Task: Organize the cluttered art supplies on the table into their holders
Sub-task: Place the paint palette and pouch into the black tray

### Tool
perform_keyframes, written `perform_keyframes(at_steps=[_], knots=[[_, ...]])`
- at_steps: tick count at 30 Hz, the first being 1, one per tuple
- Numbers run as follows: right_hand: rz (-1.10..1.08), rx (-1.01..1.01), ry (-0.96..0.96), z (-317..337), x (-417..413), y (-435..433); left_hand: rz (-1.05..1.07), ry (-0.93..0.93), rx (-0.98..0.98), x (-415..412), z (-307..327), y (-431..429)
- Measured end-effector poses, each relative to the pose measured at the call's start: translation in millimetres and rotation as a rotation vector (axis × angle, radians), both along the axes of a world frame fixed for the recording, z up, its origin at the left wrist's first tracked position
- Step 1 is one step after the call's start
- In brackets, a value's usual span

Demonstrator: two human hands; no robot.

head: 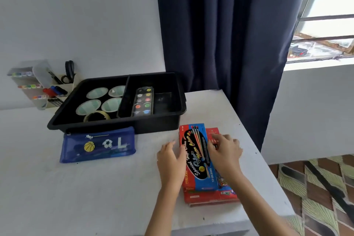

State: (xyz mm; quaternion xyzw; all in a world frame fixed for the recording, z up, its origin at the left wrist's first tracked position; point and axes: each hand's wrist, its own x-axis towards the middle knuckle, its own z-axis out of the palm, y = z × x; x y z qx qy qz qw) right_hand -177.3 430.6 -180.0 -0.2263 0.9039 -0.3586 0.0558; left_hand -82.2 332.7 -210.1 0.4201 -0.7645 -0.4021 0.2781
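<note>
Water colour box (199, 157): atop red boxes (206, 197), near right edge of table (76, 188).
Left hand (170, 161): fingers relaxed, against box left side, nothing held.
Right hand (225, 151): fingers bent over right side; grasp not discernible.
Risk: one-sided lift drags stack, lower boxes slide off edge.

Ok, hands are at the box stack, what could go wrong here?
The water colour box lies skewed on the red boxes beneath; lifted together, it might slide off.
Both sit by the right edge of the table, so a nudge could push them off.
The tray already holds the paint palette in its right compartment; room looks tight.
</note>
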Motion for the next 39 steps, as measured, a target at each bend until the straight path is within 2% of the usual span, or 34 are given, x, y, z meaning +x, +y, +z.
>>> perform_keyframes(at_steps=[2,4,8,11,13,19,24,28,33,36,39], knots=[[0.04,0.096,0.072,-9,14,10,-0.049,-0.009,0.065,5,-8,11],[0.077,0.072,0.092,-18,27,16,-0.044,-0.001,0.041,7,-8,24],[0.035,-0.203,0.054,-24,36,20,0.007,0.224,0.08,11,0,42],[0.056,-0.5,-0.189,-19,41,22,-0.026,0.422,0.201,14,6,53],[0.075,-0.646,-0.323,-15,46,21,-0.06,0.458,0.181,13,12,53],[0.119,-0.782,-0.315,6,41,0,-0.099,0.538,0.116,6,39,31],[0.184,-0.905,-0.448,44,32,-37,-0.051,0.633,0.143,-1,72,-8],[0.212,-0.935,-0.481,65,22,-79,0.025,0.576,0.138,-13,88,-57],[0.133,-0.885,-0.453,71,3,-135,-0.018,0.472,0.201,-26,96,-114],[0.066,-0.771,-0.368,65,-12,-163,-0.066,0.373,0.18,-32,95,-142],[0.027,-0.566,-0.291,57,-28,-187,-0.101,0.204,0.132,-40,89,-165]])
